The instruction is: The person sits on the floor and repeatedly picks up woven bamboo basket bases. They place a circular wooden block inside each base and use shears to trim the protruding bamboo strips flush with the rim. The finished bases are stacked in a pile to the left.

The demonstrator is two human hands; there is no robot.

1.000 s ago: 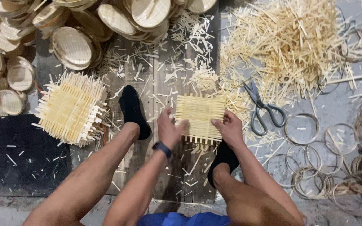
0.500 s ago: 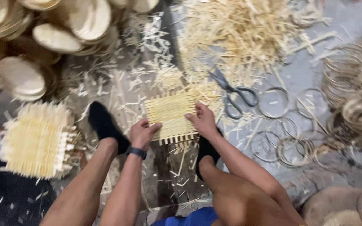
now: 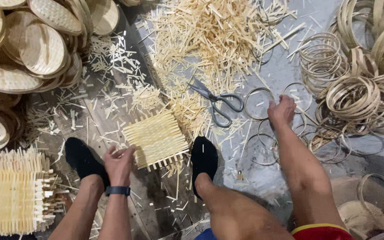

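Observation:
A square mat of woven bamboo strips (image 3: 157, 139) lies on the wooden plank between my two black-socked feet. My left hand (image 3: 120, 163), with a dark band on the wrist, holds the mat's near left edge. My right hand (image 3: 282, 111) is stretched out to the right and rests on thin bamboo rings (image 3: 263, 103) lying flat on the grey floor; whether its fingers are closed around one I cannot tell. Grey-handled scissors (image 3: 217, 101) lie between the mat and that hand.
A heap of cut bamboo slivers (image 3: 210, 40) spreads across the top centre. Round woven lids (image 3: 41, 49) pile up at the top left. A stack of woven mats (image 3: 12, 195) sits at the bottom left. Coiled bamboo hoops (image 3: 356, 93) fill the right side.
My right hand has left the mat's right edge and reached out to the rings on the right. My left hand stays on the mat, which has turned slightly. The camera view has swung right.

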